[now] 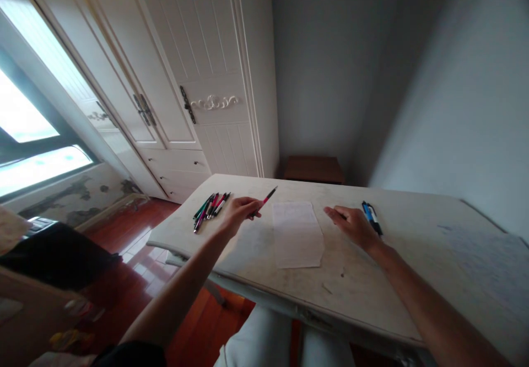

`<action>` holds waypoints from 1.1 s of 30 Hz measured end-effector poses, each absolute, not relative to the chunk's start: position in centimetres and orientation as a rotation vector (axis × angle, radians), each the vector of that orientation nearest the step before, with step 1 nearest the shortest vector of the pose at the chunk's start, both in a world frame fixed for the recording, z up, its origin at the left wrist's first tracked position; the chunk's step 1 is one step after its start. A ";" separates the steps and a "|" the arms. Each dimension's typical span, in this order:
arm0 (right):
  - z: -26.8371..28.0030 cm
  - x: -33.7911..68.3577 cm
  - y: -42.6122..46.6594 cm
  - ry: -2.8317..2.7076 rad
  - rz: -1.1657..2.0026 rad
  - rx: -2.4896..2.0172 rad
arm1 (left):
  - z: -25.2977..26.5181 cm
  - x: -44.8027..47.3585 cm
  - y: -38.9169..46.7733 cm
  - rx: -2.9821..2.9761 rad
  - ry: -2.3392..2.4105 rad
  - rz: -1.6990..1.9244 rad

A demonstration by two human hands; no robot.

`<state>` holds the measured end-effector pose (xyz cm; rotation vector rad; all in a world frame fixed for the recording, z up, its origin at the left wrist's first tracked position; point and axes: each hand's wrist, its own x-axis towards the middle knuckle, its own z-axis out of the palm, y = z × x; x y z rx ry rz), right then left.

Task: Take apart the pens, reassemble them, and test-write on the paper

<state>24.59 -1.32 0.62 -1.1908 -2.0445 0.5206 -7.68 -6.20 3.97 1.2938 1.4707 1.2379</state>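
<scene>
My left hand (242,212) is closed around a pen (270,194) with a red and dark barrel, its tip pointing up and away to the right. Just left of that hand lies a loose pile of several pens (210,208) in black, red, green, purple and white. A sheet of white paper (297,235) with an uneven right edge lies flat between my hands. My right hand (353,224) is closed to the right of the paper; a small dark bit shows at its fingers, too little to name. Beside its knuckles lie a few pens (369,214), blue, white and black.
The pale table (256,257) has a worn top and a curved front edge over my legs. Bluish scribbles (487,257) mark its right side. A white wardrobe (215,42) stands behind to the left, a brown wooden stool or box (313,168) beyond the far edge.
</scene>
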 end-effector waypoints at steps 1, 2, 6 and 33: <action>0.6 24.5 -1.4 -2.052 0.547 -1.182 | 3.8 -6.5 -5.8 1.201 1.336 1.260; 0.6 24.4 -1.5 -2.061 0.575 -1.176 | 3.6 -5.3 -5.4 1.121 1.243 1.266; 0.6 23.9 -1.8 -2.037 0.684 -1.099 | 3.4 -1.4 -3.6 0.958 1.087 1.253; -0.2 21.9 -2.4 -1.773 1.080 -1.218 | 2.7 -1.0 2.1 0.452 0.526 1.281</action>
